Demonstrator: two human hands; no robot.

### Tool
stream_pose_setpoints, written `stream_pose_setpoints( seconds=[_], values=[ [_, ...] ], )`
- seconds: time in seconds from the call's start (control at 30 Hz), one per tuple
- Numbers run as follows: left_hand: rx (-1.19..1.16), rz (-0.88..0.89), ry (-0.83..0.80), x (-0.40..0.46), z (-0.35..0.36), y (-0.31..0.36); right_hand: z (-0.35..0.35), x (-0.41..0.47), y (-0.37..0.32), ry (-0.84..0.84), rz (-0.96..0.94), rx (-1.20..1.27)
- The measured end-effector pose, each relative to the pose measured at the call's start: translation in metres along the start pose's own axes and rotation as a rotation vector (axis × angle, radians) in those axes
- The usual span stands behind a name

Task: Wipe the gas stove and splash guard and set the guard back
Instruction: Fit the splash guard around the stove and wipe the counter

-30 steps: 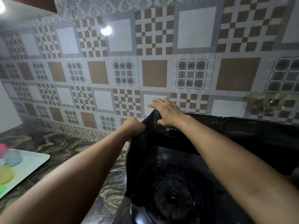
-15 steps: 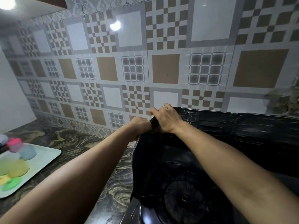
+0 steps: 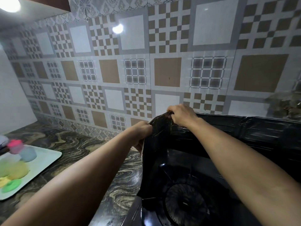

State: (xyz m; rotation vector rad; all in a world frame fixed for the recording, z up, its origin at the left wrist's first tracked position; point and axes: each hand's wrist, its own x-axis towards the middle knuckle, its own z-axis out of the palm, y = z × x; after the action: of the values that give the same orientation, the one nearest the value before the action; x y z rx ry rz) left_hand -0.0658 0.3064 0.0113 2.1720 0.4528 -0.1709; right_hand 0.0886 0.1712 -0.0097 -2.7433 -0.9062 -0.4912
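Your left hand (image 3: pixel 142 132) has its grip clenched on the near-left edge of the black splash guard (image 3: pixel 260 134), fingers curled round the foil. Your right hand (image 3: pixel 182 115) grasps the guard's top corner just beyond and to the right of your left grip, pinching it where the side panel meets the back panel. The guard stands upright round the gas stove (image 3: pixel 184 204), whose burner lies below both grips. Left of your left grip, the marbled counter (image 3: pixel 84 149) carries a pale tray (image 3: pixel 44 162) with coloured cups.
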Motion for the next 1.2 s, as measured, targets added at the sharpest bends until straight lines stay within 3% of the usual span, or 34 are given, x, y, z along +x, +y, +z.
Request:
stream_pose_setpoints(
  seconds=[0.3,0.5,0.7,0.93,1.2],
  values=[
    [-0.136,-0.067,-0.079,0.003,0.003,-0.007,-0.001,-0.005,0.005,0.02,0.041,-0.07],
    [-0.012,-0.14,-0.204,-0.009,0.003,-0.006,0.005,-0.008,0.002,0.061,0.051,-0.102],
    [0.019,-0.082,-0.105,-0.005,0.005,-0.006,0.009,-0.01,0.003,0.089,0.035,-0.101],
    [0.027,-0.055,-0.128,-0.005,0.006,-0.008,0.012,-0.011,0.003,0.11,0.033,-0.143],
    [0.019,-0.081,-0.127,0.002,0.004,-0.017,-0.004,-0.015,0.013,-0.002,0.082,-0.142]
  ],
)
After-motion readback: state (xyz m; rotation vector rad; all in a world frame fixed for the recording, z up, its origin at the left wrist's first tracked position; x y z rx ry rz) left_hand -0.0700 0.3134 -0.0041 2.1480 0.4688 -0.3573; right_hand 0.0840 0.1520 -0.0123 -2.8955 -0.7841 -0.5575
